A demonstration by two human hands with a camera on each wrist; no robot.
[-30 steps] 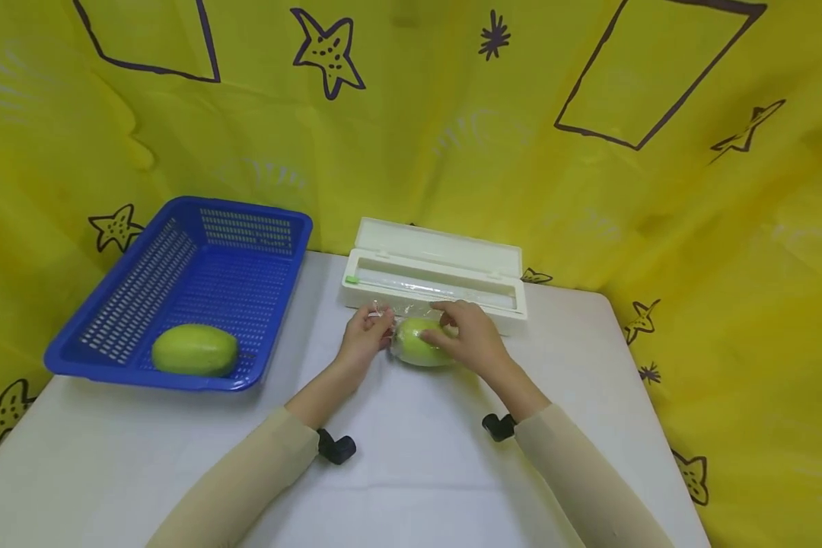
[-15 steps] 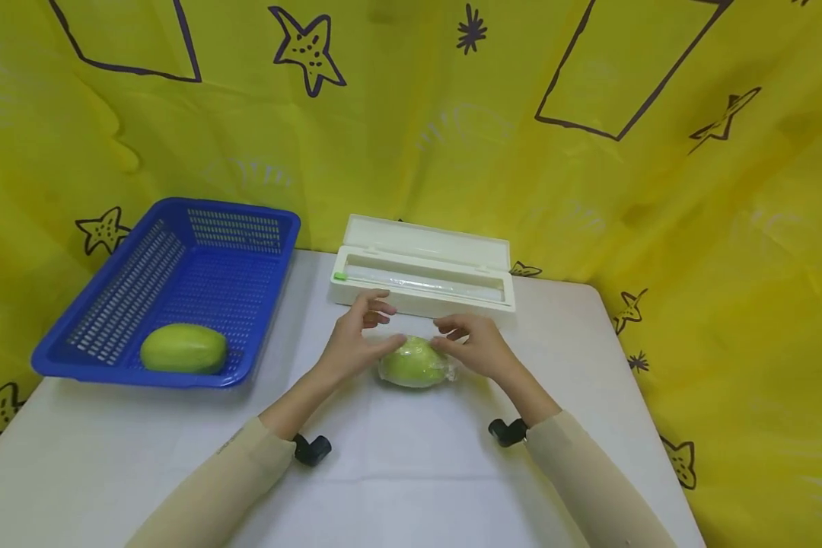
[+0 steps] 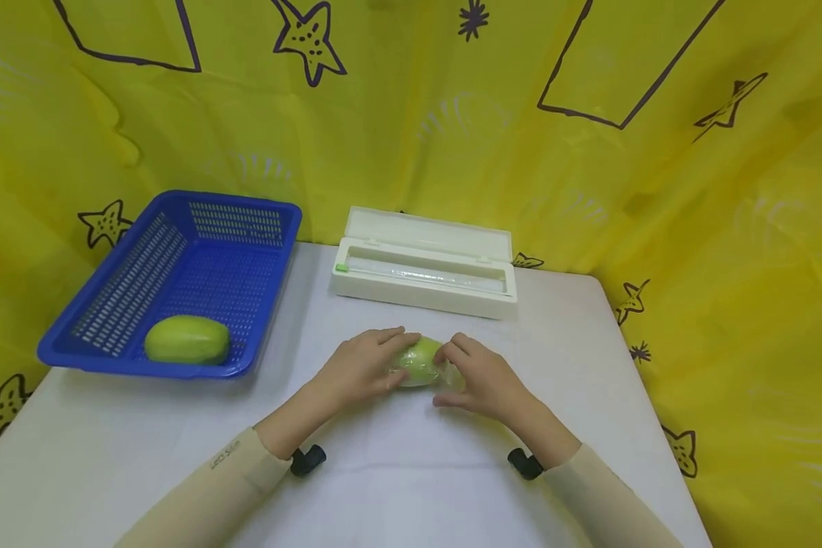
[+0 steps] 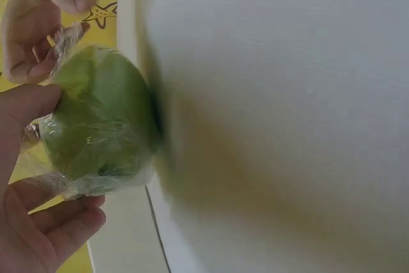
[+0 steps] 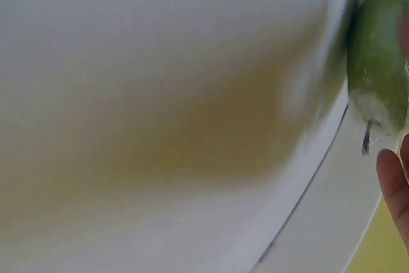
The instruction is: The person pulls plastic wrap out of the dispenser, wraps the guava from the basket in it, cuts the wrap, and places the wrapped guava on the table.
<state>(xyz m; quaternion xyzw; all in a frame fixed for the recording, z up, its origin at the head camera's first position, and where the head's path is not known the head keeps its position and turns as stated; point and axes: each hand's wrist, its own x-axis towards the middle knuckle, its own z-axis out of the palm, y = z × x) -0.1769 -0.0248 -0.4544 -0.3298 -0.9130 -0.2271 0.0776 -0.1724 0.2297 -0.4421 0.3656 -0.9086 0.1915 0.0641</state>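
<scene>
A green, papaya-like fruit [image 3: 421, 363] wrapped in clear cling film lies on the white table. My left hand [image 3: 358, 367] holds its left end, thumb on the near side and fingers over the far side. At the right end, my right hand [image 3: 486, 379] has its fingers touching the loose film [image 4: 67, 43], the thumb standing apart from them. In the right wrist view, a dark stem [image 5: 366, 139] pokes from the fruit near my right fingers [image 5: 392, 177]. Part of the fruit is covered by my hands.
Behind the hands stands a white cling film box [image 3: 425, 298], lid up, with a film roll and a green slider [image 3: 342, 268]. To the left, a blue basket [image 3: 236, 371] holds an unwrapped green fruit [image 3: 187, 340]. A yellow patterned curtain [image 3: 397, 114] hangs behind.
The wrapped fruit has come nearer, away from the box. My left hand went from pinching film to gripping the fruit's left end. My right hand moved from its top to the right end.
</scene>
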